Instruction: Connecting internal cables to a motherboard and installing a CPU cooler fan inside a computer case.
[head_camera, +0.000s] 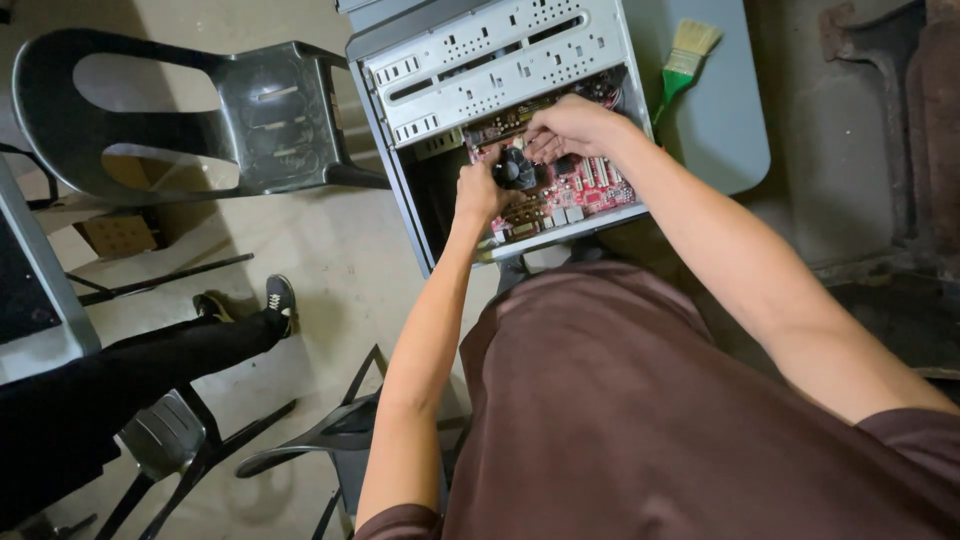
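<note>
Inside open computer case (500, 60), both hands sit at black cooler fan (517, 170) on red motherboard (580, 190). Left hand (480, 192) grip closed on fan's left edge; right hand (570, 125) fingers curled at its top (exact hold unclear). Green-handled brush (685, 55) lies on grey worktop (720, 130), right of case.

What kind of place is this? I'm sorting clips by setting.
Probably an informal repair workshop, not an office: an open computer case with a red motherboard sits on a small table, a dusting brush lies beside it, and metal chairs stand on a bare concrete floor.
</note>
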